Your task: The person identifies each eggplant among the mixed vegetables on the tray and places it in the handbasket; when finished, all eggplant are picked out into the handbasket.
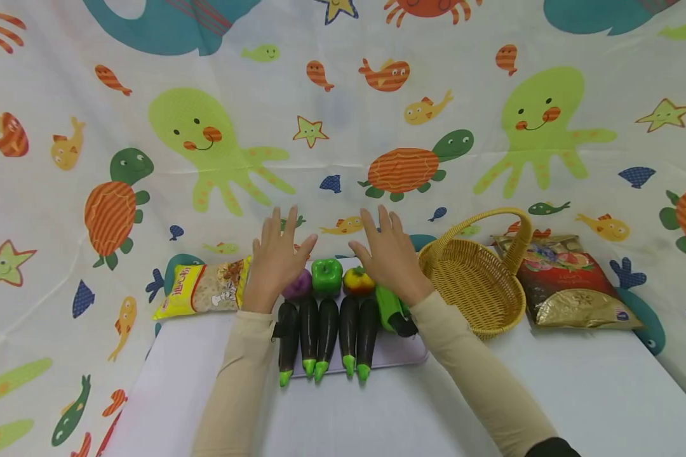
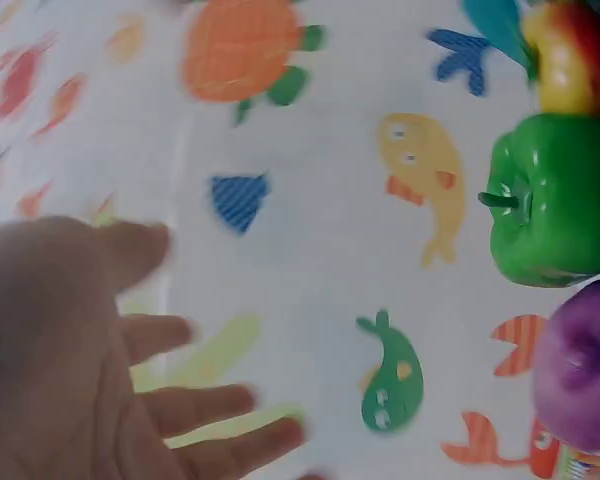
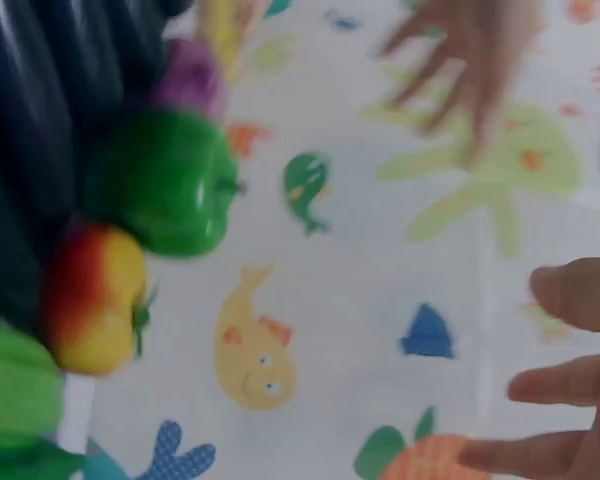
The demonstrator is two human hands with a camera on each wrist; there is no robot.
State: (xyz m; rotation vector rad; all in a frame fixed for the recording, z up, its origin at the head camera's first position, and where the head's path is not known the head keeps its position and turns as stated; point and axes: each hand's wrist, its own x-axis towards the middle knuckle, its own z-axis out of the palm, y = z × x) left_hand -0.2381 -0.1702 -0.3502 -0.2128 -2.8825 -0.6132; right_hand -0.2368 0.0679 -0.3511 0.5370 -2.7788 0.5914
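Fingers (image 2: 205, 408) of both hands stand straight and spread wide, raised near the printed cloth and apart from the vegetables. In the head view, the left hand (image 1: 277, 263) is nearest the purple onion (image 1: 299, 285), and the right hand (image 1: 394, 263) is nearest the red and yellow pepper (image 1: 359, 281). Only the wrist views show the pepper stems clearly: on that pepper and on the green pepper (image 1: 326, 277), they point at the cloth. The right wrist view also catches the other hand, blurred, while the wicker basket (image 1: 480, 279) and the red and gold bag (image 1: 583, 285) appear in the head view alone.

A white table (image 1: 331, 419) carries a pale lilac tray (image 1: 403, 354), which holds the vegetables. Behind hangs the white cloth (image 1: 343, 114), printed with octopuses, turtles and fish. A yellow packet (image 1: 208, 289) lies left of the tray; the basket stands at its right, beside the bag.

Five dark eggplants (image 1: 327, 330) lie side by side on the tray, long axes running toward the person, green ends nearest and over the tray's near edge. A long green vegetable (image 1: 386, 308) lies by the right wrist, partly hidden, its dark end slanting toward the person.
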